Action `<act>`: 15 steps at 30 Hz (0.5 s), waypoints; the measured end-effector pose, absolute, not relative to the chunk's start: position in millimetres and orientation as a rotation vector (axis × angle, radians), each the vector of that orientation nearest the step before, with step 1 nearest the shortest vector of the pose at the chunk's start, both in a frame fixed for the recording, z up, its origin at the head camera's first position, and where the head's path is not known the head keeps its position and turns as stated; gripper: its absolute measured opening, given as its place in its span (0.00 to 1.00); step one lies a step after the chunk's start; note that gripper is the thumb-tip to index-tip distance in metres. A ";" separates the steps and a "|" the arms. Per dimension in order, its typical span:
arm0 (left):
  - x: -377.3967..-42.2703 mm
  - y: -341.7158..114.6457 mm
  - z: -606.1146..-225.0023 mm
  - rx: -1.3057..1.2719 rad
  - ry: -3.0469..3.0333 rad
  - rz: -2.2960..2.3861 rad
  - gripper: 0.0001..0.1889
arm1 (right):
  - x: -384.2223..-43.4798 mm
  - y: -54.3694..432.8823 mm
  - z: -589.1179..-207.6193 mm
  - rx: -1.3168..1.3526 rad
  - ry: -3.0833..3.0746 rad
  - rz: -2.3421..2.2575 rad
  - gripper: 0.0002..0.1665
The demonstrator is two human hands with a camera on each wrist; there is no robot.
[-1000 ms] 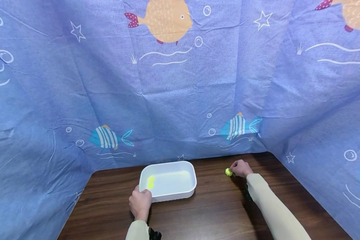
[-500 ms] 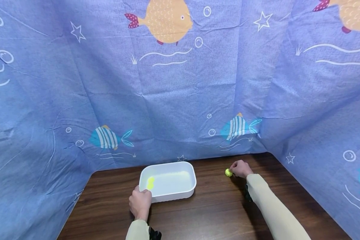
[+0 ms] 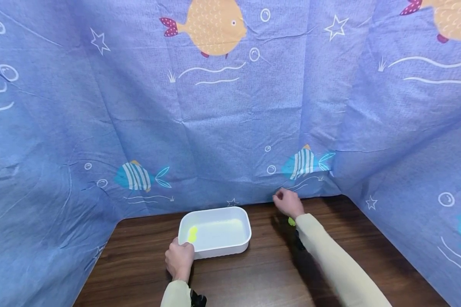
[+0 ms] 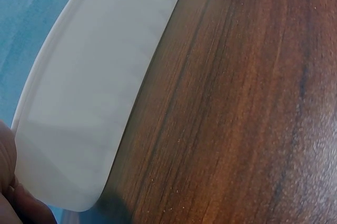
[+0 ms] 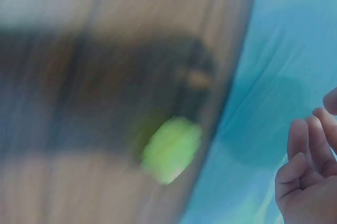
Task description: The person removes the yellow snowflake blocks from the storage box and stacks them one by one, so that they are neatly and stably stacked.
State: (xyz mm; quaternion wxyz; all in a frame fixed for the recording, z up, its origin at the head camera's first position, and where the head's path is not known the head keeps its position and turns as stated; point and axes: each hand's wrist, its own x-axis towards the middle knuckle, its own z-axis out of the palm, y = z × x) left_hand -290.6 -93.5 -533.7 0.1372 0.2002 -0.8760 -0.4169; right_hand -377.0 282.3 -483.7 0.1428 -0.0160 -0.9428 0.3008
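Observation:
My left hand (image 3: 179, 259) grips the near-left corner of a white plastic tray (image 3: 223, 251), its thumb over the rim. Up close in the left wrist view, the tray's side wall (image 4: 89, 92) stands on the wood, with part of the hand (image 4: 16, 192) at its corner. Inside the tray, at the left, are yellow-green pieces (image 3: 192, 234). My right hand (image 3: 289, 203) is raised near the table's back edge, its fingers loosely curled and nothing visible in them. A bumpy yellow-green ball (image 3: 291, 221) lies on the table, partly behind the right sleeve; it is blurred in the right wrist view.
The dark wooden table (image 3: 249, 277) reaches to a blue curtain (image 3: 230, 140) printed with fish, which hangs close along the back and both sides. A dark device (image 3: 198, 298) is strapped on the left wrist.
My right hand has left the yellow-green ball and moved up and to the left, toward the back edge. The ball stays about where it was. The left hand and the tray have not moved.

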 end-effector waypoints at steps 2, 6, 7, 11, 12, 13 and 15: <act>-290.4 -93.2 -534.5 0.577 -2.540 -1.211 0.25 | -380.9 254.7 -477.2 0.022 -2.681 0.851 0.11; -289.7 -92.5 -534.5 0.576 -2.540 -1.219 0.25 | -384.6 199.1 -470.5 0.130 -2.698 0.875 0.07; -289.4 -92.2 -534.3 0.576 -2.542 -1.224 0.26 | -384.8 186.4 -470.7 0.166 -2.720 0.876 0.07; -289.6 -92.6 -533.6 0.585 -2.541 -1.225 0.25 | -380.4 135.7 -476.8 0.356 -2.800 0.838 0.05; -289.8 -92.8 -533.4 0.588 -2.540 -1.225 0.25 | -378.2 123.4 -479.1 0.422 -2.811 0.829 0.05; -290.2 -92.8 -533.4 0.592 -2.540 -1.225 0.25 | -375.9 111.5 -481.8 0.482 -2.824 0.811 0.06; -290.7 -92.4 -533.5 0.594 -2.538 -1.226 0.25 | -371.2 89.2 -488.5 0.611 -2.837 0.777 0.07</act>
